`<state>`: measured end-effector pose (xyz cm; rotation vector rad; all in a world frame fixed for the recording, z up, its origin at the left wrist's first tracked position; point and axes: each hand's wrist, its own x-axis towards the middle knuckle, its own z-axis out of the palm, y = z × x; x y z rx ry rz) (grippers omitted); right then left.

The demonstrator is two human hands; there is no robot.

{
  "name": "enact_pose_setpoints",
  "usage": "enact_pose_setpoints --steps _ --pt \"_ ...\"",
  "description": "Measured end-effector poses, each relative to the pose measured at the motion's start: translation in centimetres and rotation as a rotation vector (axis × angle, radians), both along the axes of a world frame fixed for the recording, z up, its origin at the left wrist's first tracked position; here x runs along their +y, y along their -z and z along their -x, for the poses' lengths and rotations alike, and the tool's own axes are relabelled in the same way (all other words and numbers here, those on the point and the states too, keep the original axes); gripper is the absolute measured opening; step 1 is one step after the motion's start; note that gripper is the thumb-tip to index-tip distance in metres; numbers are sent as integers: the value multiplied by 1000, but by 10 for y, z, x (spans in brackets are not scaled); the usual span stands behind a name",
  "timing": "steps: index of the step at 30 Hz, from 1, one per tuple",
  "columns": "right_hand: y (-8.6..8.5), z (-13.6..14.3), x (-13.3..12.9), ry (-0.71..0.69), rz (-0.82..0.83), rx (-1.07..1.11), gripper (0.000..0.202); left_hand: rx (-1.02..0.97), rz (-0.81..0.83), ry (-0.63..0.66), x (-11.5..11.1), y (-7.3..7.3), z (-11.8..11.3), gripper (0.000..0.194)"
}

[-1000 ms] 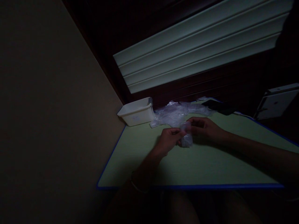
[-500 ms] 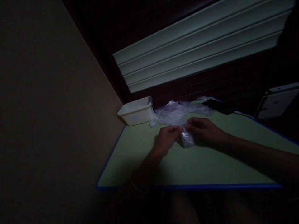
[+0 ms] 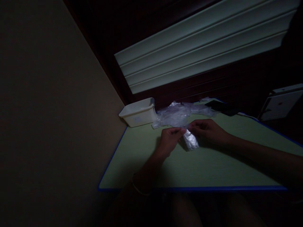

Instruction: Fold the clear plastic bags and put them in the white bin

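Observation:
A small clear plastic bag [image 3: 191, 140] hangs between my hands over the pale green table [image 3: 201, 170], its shiny lower part towards me. With thumb and fingers pinched, my left hand [image 3: 169, 140] grips the bag's upper edge on one side. My right hand [image 3: 208, 130] pinches the same edge on the other side, close to the left fingertips. Just beyond the hands lies a loose pile of clear plastic bags [image 3: 177, 115]. Dim light hides whether the held bag contains anything.
A white plastic bin [image 3: 138, 118] stands at the table's far left corner, by the wall [image 3: 71, 126]. Some dark flat item [image 3: 222, 107] lies at the back right. Behind the table is a dark frame with pale slats [image 3: 201, 47]. A white box-like object [image 3: 281, 105] is at the right.
The lower part of the held bag has swung slightly right and catches more light. Both hands stay nearly in place, the right shifting very slightly.

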<state>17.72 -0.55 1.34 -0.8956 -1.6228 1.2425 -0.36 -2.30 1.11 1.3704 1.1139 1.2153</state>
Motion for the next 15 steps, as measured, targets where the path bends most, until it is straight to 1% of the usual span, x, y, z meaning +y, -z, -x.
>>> enact_pose_setpoints --steps 5,8,12,15 --pt "6 -1 4 7 26 -8 30 9 -3 -5 0 -1 2 26" --pt "8 -3 7 9 -1 -13 29 -27 -8 -2 -1 -3 2 26" --pt "7 -4 8 3 -14 -1 26 -80 -18 1 -1 -4 1 24" --pt "5 -4 7 4 10 44 25 -129 -3 -3 1 -2 2 27"
